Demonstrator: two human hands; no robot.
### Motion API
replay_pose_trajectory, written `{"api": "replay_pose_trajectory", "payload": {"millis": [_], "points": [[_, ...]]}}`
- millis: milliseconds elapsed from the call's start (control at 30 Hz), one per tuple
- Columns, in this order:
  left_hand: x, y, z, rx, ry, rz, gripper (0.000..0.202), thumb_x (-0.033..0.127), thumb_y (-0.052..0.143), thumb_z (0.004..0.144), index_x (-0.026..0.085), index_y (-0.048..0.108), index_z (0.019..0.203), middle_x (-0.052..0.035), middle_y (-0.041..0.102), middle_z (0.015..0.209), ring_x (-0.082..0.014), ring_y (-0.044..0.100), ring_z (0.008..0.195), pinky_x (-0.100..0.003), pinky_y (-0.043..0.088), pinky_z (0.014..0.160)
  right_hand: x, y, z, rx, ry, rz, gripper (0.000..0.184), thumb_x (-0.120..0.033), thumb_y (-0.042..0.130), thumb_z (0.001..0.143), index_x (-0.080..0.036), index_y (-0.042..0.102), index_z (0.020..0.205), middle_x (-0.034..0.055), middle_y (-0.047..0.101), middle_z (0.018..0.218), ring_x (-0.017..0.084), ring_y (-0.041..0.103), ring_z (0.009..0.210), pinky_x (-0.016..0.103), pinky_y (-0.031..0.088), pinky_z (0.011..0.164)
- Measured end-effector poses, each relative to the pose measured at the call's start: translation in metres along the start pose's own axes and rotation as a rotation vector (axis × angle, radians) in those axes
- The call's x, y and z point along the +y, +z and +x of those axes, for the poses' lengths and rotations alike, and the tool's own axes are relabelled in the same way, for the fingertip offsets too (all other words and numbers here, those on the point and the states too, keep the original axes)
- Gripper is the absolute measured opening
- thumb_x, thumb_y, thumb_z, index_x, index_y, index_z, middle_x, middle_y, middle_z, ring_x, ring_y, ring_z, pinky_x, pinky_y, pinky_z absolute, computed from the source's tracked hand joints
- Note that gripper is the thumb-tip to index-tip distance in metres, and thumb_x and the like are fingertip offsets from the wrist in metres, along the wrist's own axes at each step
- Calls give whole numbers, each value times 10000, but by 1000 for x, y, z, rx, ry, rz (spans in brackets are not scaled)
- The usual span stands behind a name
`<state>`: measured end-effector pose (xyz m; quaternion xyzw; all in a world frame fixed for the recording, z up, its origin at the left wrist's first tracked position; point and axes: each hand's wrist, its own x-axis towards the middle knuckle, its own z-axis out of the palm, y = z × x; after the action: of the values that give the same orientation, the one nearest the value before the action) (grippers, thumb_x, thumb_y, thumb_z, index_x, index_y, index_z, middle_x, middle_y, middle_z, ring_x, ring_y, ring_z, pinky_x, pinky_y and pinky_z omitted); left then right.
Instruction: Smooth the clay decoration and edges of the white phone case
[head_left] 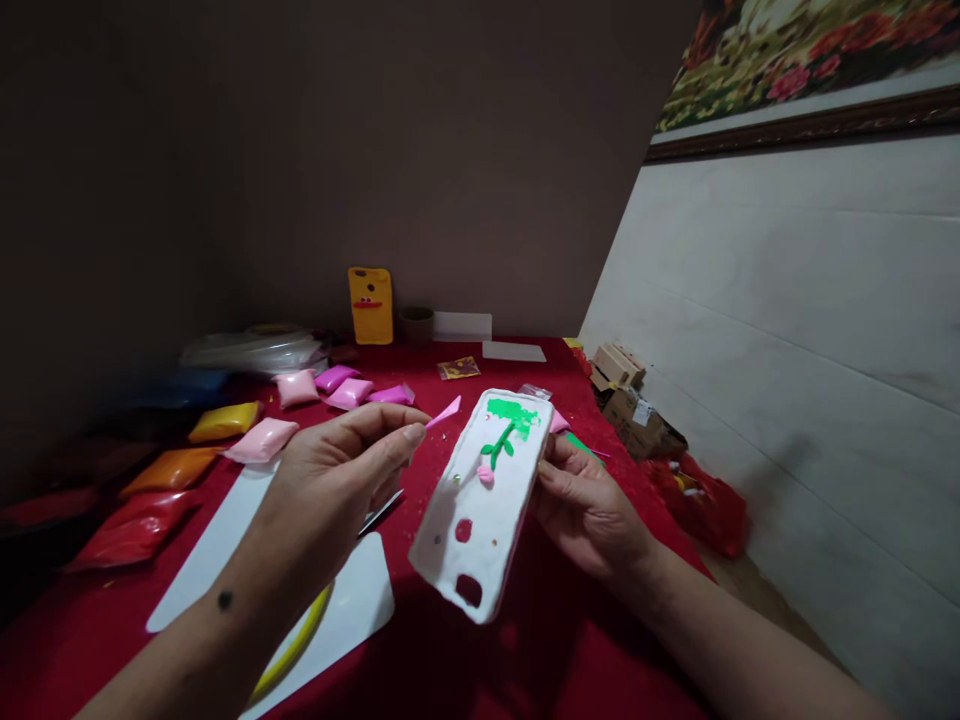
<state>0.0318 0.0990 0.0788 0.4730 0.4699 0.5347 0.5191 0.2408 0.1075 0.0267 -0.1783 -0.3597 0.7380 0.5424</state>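
My right hand [592, 505] grips the right edge of a white phone case [442, 515], which is tilted above the table with its camera hole toward me. On the case are a green stem with leaves [499, 445], a small pink flower [485, 474], a rough green patch [517, 410] and a few tiny gems. My left hand [360, 455] pinches a pink modelling tool [444, 413] between thumb and fingers. The tool's flat tip points at the case's upper left, apart from it. Part of the tool is hidden in the fingers.
A red cloth [600, 640] covers the table. Clay packets, including a red one [139, 530], lie at left beside white boards [371, 575]. A yellow phone case [371, 310] stands against the back wall. Cardboard boxes [637, 415] and a red bag [705, 510] sit along the right wall.
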Motion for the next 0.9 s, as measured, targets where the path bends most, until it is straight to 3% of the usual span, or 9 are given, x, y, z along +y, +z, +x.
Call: {"api": "replay_pose_trajectory", "payload": {"millis": [333, 567, 733, 900], "points": [[-8, -3, 8, 39, 11, 1, 172, 331, 752, 755, 227, 689, 876, 50, 486, 661, -42, 366, 524, -136, 308, 457, -2, -1, 3, 16, 74, 61, 226, -143, 740, 754, -204, 703, 969, -2, 758, 899, 122, 700, 818, 258, 551, 798], [-8, -1, 9, 14, 19, 53, 135, 362, 717, 784, 256, 680, 857, 58, 429, 591, -67, 331, 493, -168, 283, 426, -2, -1, 1, 33, 68, -38, 177, -171, 750, 746, -183, 720, 920, 3, 739, 838, 121, 682, 757, 260, 553, 743], [-5, 4, -9, -68, 310, 351, 89, 304, 630, 845, 265, 695, 890, 27, 633, 741, -101, 531, 634, -190, 411, 543, 1, 6, -7, 42, 9, -270, 144, -277, 754, 749, -209, 733, 874, 18, 697, 861, 147, 646, 764, 317, 537, 757], [3, 15, -25, -139, 767, 745, 171, 152, 549, 876, 263, 635, 975, 28, 696, 821, -109, 620, 676, -200, 440, 588, -1, 10, -13, 52, -183, -589, 82, -296, 683, 818, -226, 720, 797, 54, 604, 1232, 244, 528, 1173, 431, 393, 1033]]}}
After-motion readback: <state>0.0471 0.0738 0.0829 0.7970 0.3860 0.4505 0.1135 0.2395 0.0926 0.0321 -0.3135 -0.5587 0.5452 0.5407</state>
